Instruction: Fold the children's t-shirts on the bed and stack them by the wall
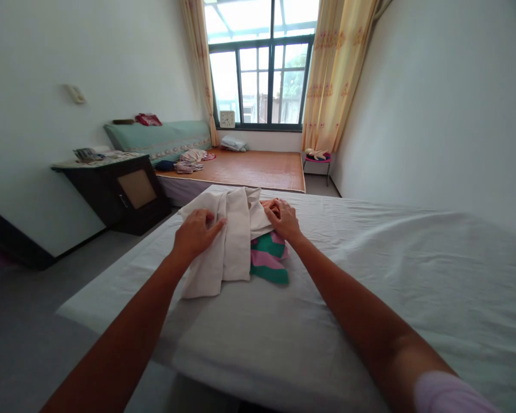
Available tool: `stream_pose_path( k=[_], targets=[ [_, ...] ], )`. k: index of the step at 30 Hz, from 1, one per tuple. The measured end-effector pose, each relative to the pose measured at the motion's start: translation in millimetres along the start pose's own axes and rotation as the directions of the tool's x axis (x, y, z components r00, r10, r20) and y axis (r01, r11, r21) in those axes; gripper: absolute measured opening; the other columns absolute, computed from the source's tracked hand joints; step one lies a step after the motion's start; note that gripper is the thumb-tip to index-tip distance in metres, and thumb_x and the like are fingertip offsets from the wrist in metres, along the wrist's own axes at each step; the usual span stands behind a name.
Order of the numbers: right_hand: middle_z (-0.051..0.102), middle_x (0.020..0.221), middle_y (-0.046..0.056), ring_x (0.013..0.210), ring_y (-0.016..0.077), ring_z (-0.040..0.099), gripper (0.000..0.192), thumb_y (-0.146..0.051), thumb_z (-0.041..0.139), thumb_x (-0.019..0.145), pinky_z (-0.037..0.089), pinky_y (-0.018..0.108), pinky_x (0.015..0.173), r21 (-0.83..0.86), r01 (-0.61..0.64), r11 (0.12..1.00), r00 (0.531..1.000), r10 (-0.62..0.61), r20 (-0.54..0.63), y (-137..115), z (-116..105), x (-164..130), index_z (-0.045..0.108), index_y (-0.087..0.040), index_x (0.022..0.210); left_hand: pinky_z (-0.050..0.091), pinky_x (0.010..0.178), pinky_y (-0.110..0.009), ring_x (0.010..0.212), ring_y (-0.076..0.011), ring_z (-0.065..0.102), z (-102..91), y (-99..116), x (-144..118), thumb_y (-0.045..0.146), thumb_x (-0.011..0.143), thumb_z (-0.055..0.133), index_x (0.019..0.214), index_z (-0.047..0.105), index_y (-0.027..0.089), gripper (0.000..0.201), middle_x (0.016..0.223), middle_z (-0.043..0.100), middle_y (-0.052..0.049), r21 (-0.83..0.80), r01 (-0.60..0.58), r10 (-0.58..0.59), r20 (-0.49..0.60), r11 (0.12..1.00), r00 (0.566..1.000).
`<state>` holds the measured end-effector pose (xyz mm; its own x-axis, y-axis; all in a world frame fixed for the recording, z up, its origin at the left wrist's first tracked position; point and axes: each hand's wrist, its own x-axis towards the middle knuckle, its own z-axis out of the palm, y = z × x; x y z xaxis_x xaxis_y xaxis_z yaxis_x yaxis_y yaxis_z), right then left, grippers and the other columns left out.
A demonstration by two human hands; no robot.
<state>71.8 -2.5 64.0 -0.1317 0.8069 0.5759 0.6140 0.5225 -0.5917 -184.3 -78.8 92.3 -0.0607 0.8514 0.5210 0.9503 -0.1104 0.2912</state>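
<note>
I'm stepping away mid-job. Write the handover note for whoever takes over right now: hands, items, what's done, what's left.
Left hand: flat on the cream garment, fingers pressing its left side.
Right hand: on the garment's upper right edge; whether it pinches the cloth cannot be told.
Items: the cream garment lies bunched on the white sheet, partly covering a green-and-pink striped cloth.
Done: both cloths are on the bed.
Left: the cream garment is still rumpled, not flat or folded.
</note>
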Motion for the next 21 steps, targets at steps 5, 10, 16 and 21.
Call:
stream_pose_path(
  k=[5,10,16,21],
  targets=[
    [0.063,0.117,0.011,0.122,0.0271,0.043,0.031,-0.048,0.058,0.086,0.031,0.045,0.101,-0.189,0.292,0.938,0.954,-0.271,0.131,-46,20,-10,0.064,-0.021,0.100,0.040,0.066,-0.030,0.080,-0.0214,0.060,17.1,11,-1,0.053,0.083,0.049,0.083,0.063,0.023,0.033,0.101,0.062,-0.006,0.049,0.001,-0.013,0.237,0.999,0.971],
    [0.068,0.095,0.004,0.100,0.0236,0.055,0.014,-0.034,0.058,0.087,0.039,0.037,0.084,-0.157,0.168,0.973,0.950,-0.118,0.289,-44,27,-12,0.063,-0.022,0.091,0.039,0.063,-0.028,0.074,-0.0188,0.059,17.5,6,-1,0.039,0.081,0.050,0.075,0.062,0.023,0.021,0.091,0.064,-0.003,-0.017,-0.038,0.041,0.261,0.999,0.964],
    [0.069,0.087,0.002,0.093,0.0212,0.059,0.029,-0.020,0.056,0.079,0.040,0.033,0.082,-0.138,0.163,0.977,0.966,-0.129,0.223,-36,14,-1,0.059,-0.022,0.108,0.046,0.074,-0.028,0.079,-0.0197,0.060,-1.2,-5,8,0.035,0.075,0.052,0.069,0.058,0.022,0.016,0.082,0.065,-0.003,-0.231,0.043,-0.037,0.030,0.972,0.999],
    [0.069,0.093,0.006,0.098,0.0249,0.057,0.027,-0.019,0.056,0.075,0.041,0.036,0.080,-0.278,0.173,0.945,0.973,-0.121,0.195,-28,-7,8,0.066,-0.022,0.100,0.048,0.084,-0.030,0.090,-0.0191,0.060,-28.3,-42,24,0.028,0.074,0.056,0.066,0.058,0.019,0.012,0.097,0.065,-0.003,-0.325,0.065,-0.149,-0.243,0.943,0.959]
  ],
)
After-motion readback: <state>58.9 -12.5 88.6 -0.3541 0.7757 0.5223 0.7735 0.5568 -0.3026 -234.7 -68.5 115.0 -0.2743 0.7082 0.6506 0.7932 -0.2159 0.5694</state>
